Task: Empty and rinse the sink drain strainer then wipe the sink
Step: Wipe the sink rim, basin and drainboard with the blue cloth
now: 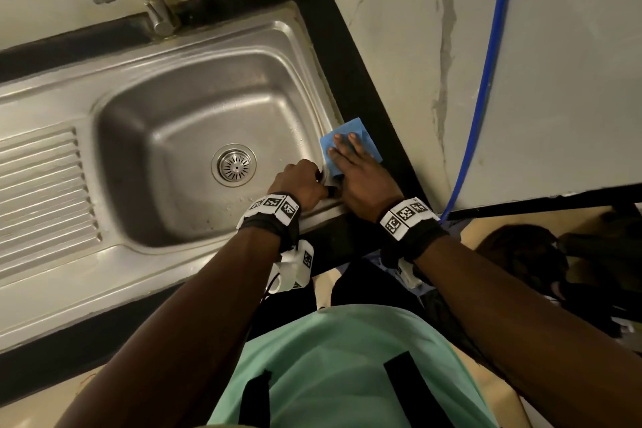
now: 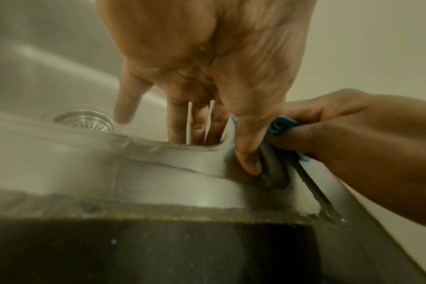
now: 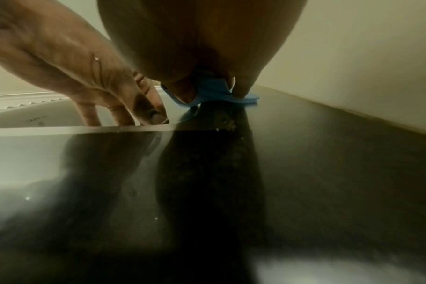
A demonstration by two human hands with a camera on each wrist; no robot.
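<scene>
The steel sink point(image 1: 194, 45) fills the left of the head view, and its round drain strainer point(image 1: 234, 166) point(image 2: 90, 120) sits in the drain hole. At the near right corner my left hand point(image 1: 300, 181) point(image 2: 231, 124) point(image 3: 124, 100) grips the sink's rim, fingers down inside the basin and thumb on top of the rim. Just right of it my right hand point(image 1: 351, 158) point(image 2: 341, 138) point(image 3: 207, 48) presses a blue cloth point(image 1: 366, 139) point(image 2: 279, 124) point(image 3: 214, 90) onto the right rim. Its fingers lie straight on the cloth and its thumb pinches the cloth's near edge.
A faucet point(image 1: 156, 0) stands at the back of the sink. A ribbed drainboard point(image 1: 38, 184) lies to the left. A black counter strip point(image 1: 351, 55) borders the sink, with a pale wall just right of it. A blue hose point(image 1: 486, 80) hangs down that wall.
</scene>
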